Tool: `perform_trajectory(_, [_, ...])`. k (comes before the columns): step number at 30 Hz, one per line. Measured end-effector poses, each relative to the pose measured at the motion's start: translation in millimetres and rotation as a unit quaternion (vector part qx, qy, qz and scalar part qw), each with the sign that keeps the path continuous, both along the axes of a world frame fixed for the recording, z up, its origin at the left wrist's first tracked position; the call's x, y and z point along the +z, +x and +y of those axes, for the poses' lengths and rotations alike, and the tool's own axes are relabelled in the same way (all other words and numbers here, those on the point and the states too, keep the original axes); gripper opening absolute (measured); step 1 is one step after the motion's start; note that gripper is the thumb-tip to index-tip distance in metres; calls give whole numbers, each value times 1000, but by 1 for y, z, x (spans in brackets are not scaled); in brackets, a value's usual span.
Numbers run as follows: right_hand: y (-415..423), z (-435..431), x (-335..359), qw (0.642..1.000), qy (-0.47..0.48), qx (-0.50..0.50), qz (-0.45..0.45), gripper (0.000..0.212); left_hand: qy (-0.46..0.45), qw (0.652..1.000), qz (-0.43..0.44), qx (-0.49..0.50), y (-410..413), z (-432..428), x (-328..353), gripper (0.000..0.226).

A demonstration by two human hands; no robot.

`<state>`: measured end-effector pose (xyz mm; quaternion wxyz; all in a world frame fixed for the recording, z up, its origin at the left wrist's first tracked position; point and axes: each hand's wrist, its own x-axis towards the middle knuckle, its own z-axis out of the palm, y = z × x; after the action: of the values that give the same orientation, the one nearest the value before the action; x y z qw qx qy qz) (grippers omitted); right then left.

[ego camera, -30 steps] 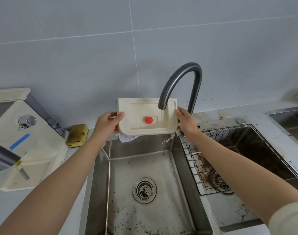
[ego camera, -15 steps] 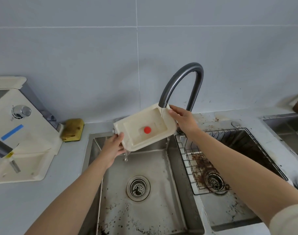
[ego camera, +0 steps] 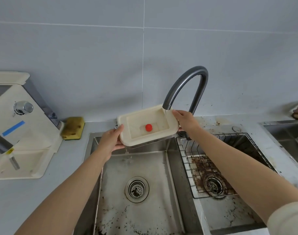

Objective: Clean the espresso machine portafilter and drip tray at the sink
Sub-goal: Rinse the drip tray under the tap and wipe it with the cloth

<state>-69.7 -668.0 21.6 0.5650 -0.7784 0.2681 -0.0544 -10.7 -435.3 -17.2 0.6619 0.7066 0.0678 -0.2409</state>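
**Drip tray under running tap, both hands engaged**

Grey tiled wall behind; pale grey counter (ego camera: 43,197) with a double stainless sink (ego camera: 144,163) set into it, both basins flecked with dark coffee residue. A wire rack (ego camera: 195,167) is seated in the right basin.

The cream drip tray (ego camera: 139,133) is held above the left basin, under the spout of the dark gooseneck faucet (ego camera: 187,82). The left hand (ego camera: 110,141) is clamped on the near-left corner, thumb over the rim, fingers wrapped beneath. The right hand (ego camera: 185,122) is closed on the far-right edge, fingers behind the tray wall. A red float (ego camera: 148,127) is seen between the two sets of fingers, nearer the middle of the tray.

Change since half a second ago: the tray has been levelled, having been tipped more steeply toward the left hand before. A thin stream is now seen entering the tray just beside the right fingers; water is observed dripping from the edge just below the left fingers into the basin.

To the left of the left fingers: a yellow sponge (ego camera: 73,128) on the counter, and beyond it a cream espresso machine (ego camera: 22,141) bearing a strip of blue tape (ego camera: 13,128). No legible writing or brand mark could be made out.
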Motion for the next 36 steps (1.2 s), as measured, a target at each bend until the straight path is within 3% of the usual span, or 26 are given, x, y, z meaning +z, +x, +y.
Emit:
perform_trajectory(9, [9, -1, -4, 999, 30, 4, 46, 37, 1, 1000, 7, 12, 6, 3, 6, 25])
perform_trajectory(20, [20, 4, 1, 997, 70, 25, 14, 30, -5, 1000, -17, 25, 24, 8, 12, 22])
perform_trajectory(31, [25, 0, 9, 999, 32, 15, -13, 23, -7, 1000, -25, 16, 34, -1, 16, 30])
perform_trajectory(36, [13, -8, 15, 1000, 17, 1, -11, 33, -16, 1000, -18, -8, 28, -14, 17, 29])
